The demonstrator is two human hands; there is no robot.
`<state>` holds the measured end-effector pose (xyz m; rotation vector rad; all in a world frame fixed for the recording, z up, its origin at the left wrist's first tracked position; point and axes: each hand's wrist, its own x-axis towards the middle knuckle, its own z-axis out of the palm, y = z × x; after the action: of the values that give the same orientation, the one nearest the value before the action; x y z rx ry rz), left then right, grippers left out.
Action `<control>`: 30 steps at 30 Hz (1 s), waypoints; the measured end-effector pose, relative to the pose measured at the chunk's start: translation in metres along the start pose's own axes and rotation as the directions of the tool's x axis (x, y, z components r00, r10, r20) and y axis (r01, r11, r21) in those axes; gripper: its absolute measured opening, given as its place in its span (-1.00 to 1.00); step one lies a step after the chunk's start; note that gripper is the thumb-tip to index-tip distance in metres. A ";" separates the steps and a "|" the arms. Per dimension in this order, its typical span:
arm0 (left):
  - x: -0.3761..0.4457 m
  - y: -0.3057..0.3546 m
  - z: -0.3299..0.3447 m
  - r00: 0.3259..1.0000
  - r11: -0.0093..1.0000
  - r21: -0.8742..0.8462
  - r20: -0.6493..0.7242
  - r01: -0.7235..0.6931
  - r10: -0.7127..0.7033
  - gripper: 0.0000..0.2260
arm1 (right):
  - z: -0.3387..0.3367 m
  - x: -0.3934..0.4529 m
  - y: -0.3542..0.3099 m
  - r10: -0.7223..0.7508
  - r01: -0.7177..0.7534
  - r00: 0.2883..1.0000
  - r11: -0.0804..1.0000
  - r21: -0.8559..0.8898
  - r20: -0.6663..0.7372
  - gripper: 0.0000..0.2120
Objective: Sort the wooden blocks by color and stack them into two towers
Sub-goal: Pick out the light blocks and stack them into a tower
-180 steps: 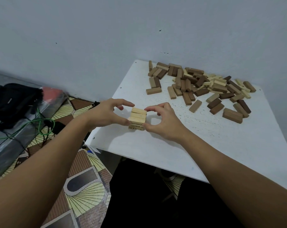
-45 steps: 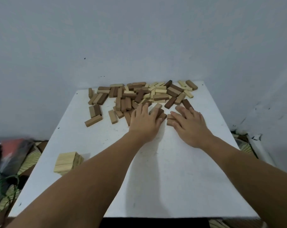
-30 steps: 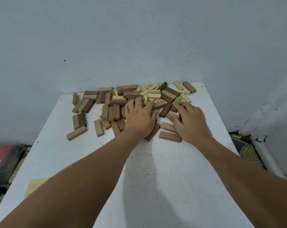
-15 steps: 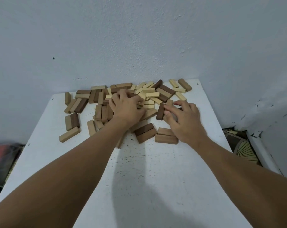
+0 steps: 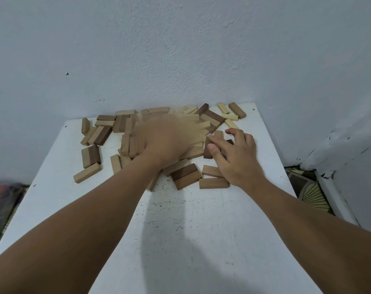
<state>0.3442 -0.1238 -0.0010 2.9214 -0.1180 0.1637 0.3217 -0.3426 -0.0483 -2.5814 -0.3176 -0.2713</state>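
Note:
A pile of wooden blocks point(image 5: 103, 134) in light, mid-brown and dark wood lies scattered along the far edge of the white table point(image 5: 201, 230). My left hand point(image 5: 165, 143) is over the middle of the pile and is smeared by motion, so its fingers cannot be made out. My right hand point(image 5: 237, 158) sits at the pile's right side with arched fingers, its thumb and fingers pinching a dark brown block point(image 5: 207, 152). Just in front of the hands lie two dark blocks side by side point(image 5: 185, 175) and a mid-brown block point(image 5: 214, 183).
A pale wall rises directly behind the pile. A single light block point(image 5: 87, 175) lies apart at the front left of the pile. Patterned floor point(image 5: 309, 192) shows past the table's right edge, and a red and dark bundle point(image 5: 2, 194) past its left edge.
The small light stack at the table's front left has left the view as my head turned to the pile. My left hand sweeps fast across the blocks; my right hand has closed round a dark block.

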 end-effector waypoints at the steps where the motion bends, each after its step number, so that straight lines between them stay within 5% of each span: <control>1: 0.001 0.001 0.000 1.000 1.000 0.000 0.001 -0.011 0.011 -0.79 | 0.000 0.000 0.000 -0.007 0.007 1.000 1.000 -0.005 0.011 -0.45; 7: 0.005 0.003 -0.007 0.998 0.996 0.079 0.042 -0.044 0.041 -0.60 | 0.001 0.001 0.000 -0.037 0.038 0.999 0.999 -0.017 0.037 -0.45; 14: 0.010 0.003 -0.007 0.989 0.987 0.120 0.115 -0.109 0.096 -0.66 | -0.001 0.001 -0.002 -0.036 0.037 0.999 0.999 -0.007 0.040 -0.44; 30: -0.067 0.003 -0.010 0.996 0.993 -0.108 -0.065 0.053 -0.060 -0.66 | -0.007 -0.005 -0.006 -0.107 0.108 0.993 0.994 0.028 -0.049 -0.47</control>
<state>0.2763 -0.1201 0.0016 2.8059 -0.0324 0.2408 0.3146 -0.3422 -0.0407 -2.5276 -0.4411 -0.3636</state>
